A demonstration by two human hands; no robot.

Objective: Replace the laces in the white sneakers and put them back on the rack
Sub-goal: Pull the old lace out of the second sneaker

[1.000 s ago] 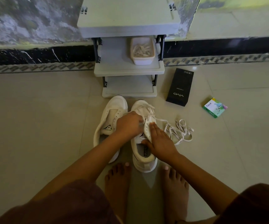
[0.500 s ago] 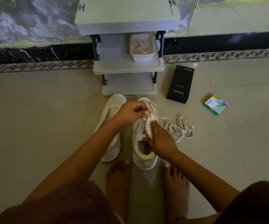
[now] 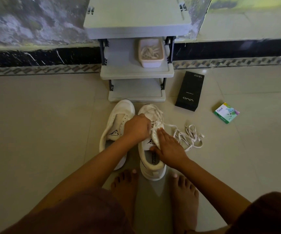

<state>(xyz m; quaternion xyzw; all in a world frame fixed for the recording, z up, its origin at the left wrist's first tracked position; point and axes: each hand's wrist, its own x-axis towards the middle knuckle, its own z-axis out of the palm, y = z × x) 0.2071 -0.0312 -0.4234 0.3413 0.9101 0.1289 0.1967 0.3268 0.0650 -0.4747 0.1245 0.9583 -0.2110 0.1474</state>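
Since half a second ago left hand (image 3: 137,127) is dropping back down from its raised pull, now sitting low over right sneaker (image 3: 151,142). Left sneaker (image 3: 117,129) is lying unlaced on floor (image 3: 35,132), touching nothing but the forearm crossing it. Left fingers are curled shut, seemingly pinching lace (image 3: 158,119) at the eyelets. Right hand (image 3: 169,147) is pressing the sneaker's side flap, fingers nearly flat, thumb gripping the collar. Loose lace tail (image 3: 189,137) is trailing rightward. Both sneakers are sitting before rack (image 3: 136,71).
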